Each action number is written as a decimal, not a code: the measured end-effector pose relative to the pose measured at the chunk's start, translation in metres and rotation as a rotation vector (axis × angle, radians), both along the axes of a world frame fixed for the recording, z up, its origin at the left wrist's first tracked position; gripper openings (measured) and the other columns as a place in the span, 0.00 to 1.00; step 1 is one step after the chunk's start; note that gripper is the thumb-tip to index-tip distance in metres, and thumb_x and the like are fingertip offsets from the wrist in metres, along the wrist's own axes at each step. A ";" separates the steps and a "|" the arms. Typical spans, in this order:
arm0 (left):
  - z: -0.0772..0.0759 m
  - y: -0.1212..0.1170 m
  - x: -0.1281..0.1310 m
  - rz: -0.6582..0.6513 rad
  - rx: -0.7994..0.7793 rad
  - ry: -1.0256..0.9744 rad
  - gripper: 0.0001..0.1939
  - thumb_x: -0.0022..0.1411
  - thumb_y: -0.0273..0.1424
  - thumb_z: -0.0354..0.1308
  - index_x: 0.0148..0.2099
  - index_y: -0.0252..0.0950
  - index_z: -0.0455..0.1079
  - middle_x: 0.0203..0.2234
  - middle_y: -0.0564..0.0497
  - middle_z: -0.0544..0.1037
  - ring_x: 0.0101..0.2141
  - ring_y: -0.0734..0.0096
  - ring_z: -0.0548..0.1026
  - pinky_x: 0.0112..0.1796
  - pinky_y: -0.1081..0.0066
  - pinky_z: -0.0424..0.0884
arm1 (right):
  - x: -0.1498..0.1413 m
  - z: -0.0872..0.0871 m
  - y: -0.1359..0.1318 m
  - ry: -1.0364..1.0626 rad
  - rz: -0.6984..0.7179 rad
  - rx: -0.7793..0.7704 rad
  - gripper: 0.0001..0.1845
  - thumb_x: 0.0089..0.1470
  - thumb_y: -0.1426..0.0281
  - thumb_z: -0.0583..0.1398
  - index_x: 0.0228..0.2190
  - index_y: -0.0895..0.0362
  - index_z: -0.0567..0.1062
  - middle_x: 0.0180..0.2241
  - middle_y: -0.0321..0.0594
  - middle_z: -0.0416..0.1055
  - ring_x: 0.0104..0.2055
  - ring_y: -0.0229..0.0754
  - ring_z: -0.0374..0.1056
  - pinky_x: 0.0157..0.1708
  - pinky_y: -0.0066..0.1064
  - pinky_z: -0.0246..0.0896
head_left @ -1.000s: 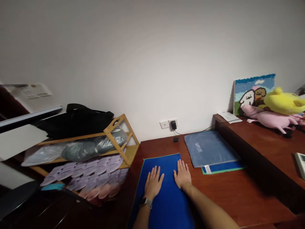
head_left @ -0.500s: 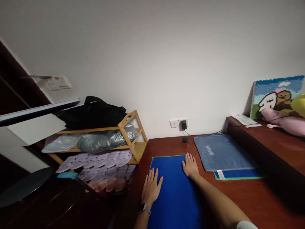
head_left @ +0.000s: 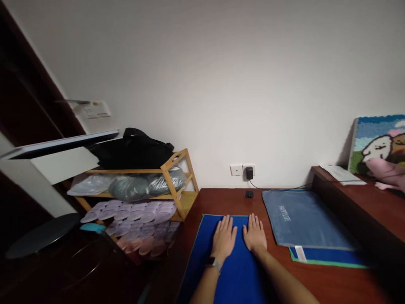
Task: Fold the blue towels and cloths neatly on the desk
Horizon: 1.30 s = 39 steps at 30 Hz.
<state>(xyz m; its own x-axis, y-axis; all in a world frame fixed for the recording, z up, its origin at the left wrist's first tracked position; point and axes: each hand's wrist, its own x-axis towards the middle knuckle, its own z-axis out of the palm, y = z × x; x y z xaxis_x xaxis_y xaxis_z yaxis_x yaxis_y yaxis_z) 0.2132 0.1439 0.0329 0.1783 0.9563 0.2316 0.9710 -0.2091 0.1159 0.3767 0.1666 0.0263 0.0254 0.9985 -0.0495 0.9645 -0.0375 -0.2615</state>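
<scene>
A blue towel [head_left: 237,274] with a green edge lies spread on the dark red wooden table. My left hand [head_left: 224,238] rests flat on it near the far edge, fingers stretched out, with a watch [head_left: 214,263] on the wrist. My right hand [head_left: 255,233] lies flat along the towel's far right side, its fingers also extended. Neither hand grips anything. Right of my right hand lies a grey-blue towel [head_left: 303,223] with white lettering, on top of another blue, green-edged towel [head_left: 329,258] with a white tag.
A wooden rack [head_left: 190,198] on the left holds a black bag [head_left: 133,150], plastic-wrapped bundles and several slippers [head_left: 129,211]. A charger [head_left: 249,173] sits in the wall socket, its cable running right. A raised ledge [head_left: 379,202] holds a pink plush toy [head_left: 387,173] and a dog picture [head_left: 368,139].
My left hand has moved right and forward over the blue towel, closer to my right hand. My right hand stays at the towel's far right. The camera view has shifted slightly.
</scene>
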 end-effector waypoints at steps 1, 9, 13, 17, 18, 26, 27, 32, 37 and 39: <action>0.002 0.008 0.017 -0.019 -0.043 -0.023 0.33 0.76 0.44 0.30 0.73 0.36 0.57 0.72 0.46 0.59 0.71 0.62 0.54 0.70 0.55 0.50 | 0.000 0.000 0.000 -0.010 0.003 -0.002 0.39 0.68 0.59 0.38 0.72 0.68 0.43 0.75 0.47 0.37 0.77 0.48 0.33 0.73 0.42 0.26; -0.012 0.037 -0.017 0.027 -0.155 -0.006 0.36 0.74 0.50 0.30 0.75 0.41 0.50 0.73 0.48 0.53 0.73 0.60 0.49 0.70 0.52 0.48 | -0.002 -0.009 0.003 0.017 0.011 0.005 0.40 0.67 0.58 0.39 0.72 0.68 0.44 0.75 0.46 0.37 0.77 0.49 0.32 0.73 0.44 0.26; -0.005 0.041 -0.097 0.150 -0.186 0.029 0.36 0.74 0.49 0.34 0.75 0.36 0.50 0.73 0.43 0.52 0.72 0.55 0.50 0.69 0.49 0.49 | -0.002 -0.012 0.004 0.022 0.009 0.021 0.40 0.67 0.57 0.38 0.72 0.66 0.44 0.75 0.44 0.36 0.77 0.48 0.32 0.73 0.44 0.26; -0.005 0.052 -0.140 0.197 -0.210 -0.035 0.36 0.74 0.47 0.36 0.75 0.34 0.50 0.74 0.43 0.50 0.73 0.59 0.47 0.70 0.53 0.47 | -0.002 -0.014 0.007 0.032 0.011 0.033 0.40 0.67 0.57 0.39 0.72 0.65 0.45 0.75 0.43 0.37 0.77 0.47 0.32 0.73 0.43 0.25; -0.006 0.053 -0.144 0.205 -0.218 -0.059 0.36 0.74 0.46 0.36 0.75 0.33 0.50 0.74 0.42 0.50 0.72 0.59 0.47 0.70 0.54 0.47 | -0.002 -0.014 0.008 0.040 0.007 0.036 0.40 0.67 0.57 0.40 0.72 0.65 0.45 0.75 0.43 0.37 0.77 0.47 0.32 0.73 0.43 0.25; -0.052 -0.050 -0.167 0.275 -0.167 -0.184 0.36 0.72 0.47 0.36 0.74 0.32 0.54 0.73 0.42 0.54 0.72 0.57 0.53 0.68 0.52 0.54 | 0.002 -0.009 0.008 0.050 0.006 0.036 0.40 0.68 0.57 0.38 0.72 0.67 0.44 0.75 0.44 0.36 0.77 0.47 0.31 0.73 0.42 0.24; -0.059 -0.072 -0.168 0.302 -0.170 -0.148 0.37 0.71 0.48 0.37 0.74 0.33 0.54 0.73 0.43 0.54 0.72 0.56 0.51 0.69 0.50 0.52 | 0.003 -0.007 0.008 0.054 0.005 0.031 0.40 0.68 0.57 0.38 0.72 0.67 0.43 0.75 0.44 0.36 0.77 0.47 0.31 0.73 0.41 0.23; -0.064 -0.141 -0.159 0.440 -0.141 0.010 0.39 0.70 0.52 0.36 0.76 0.40 0.50 0.74 0.48 0.49 0.72 0.53 0.49 0.69 0.45 0.49 | 0.001 0.007 0.002 0.099 0.004 -0.001 0.39 0.68 0.58 0.40 0.72 0.67 0.43 0.75 0.46 0.34 0.77 0.47 0.30 0.72 0.41 0.23; -0.051 -0.137 -0.152 0.389 -0.106 0.050 0.37 0.70 0.51 0.37 0.75 0.43 0.53 0.73 0.46 0.57 0.72 0.50 0.53 0.67 0.42 0.52 | 0.018 0.016 -0.031 0.166 0.045 0.129 0.34 0.70 0.59 0.39 0.72 0.56 0.54 0.75 0.39 0.40 0.77 0.45 0.33 0.72 0.41 0.24; -0.048 -0.134 -0.151 0.390 -0.099 0.053 0.36 0.70 0.50 0.38 0.74 0.44 0.55 0.72 0.46 0.59 0.71 0.50 0.54 0.66 0.41 0.53 | 0.050 0.015 -0.049 0.160 0.089 0.223 0.32 0.71 0.58 0.39 0.70 0.50 0.58 0.75 0.34 0.42 0.76 0.43 0.34 0.72 0.41 0.23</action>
<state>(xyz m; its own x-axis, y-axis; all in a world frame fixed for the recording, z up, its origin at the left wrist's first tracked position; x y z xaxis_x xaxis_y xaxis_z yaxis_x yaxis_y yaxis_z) 0.0618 0.0099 -0.0151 -0.1933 0.9718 0.1354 0.9804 0.1860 0.0650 0.4270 0.1179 0.0410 -0.0529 0.9831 0.1753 0.9074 0.1206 -0.4026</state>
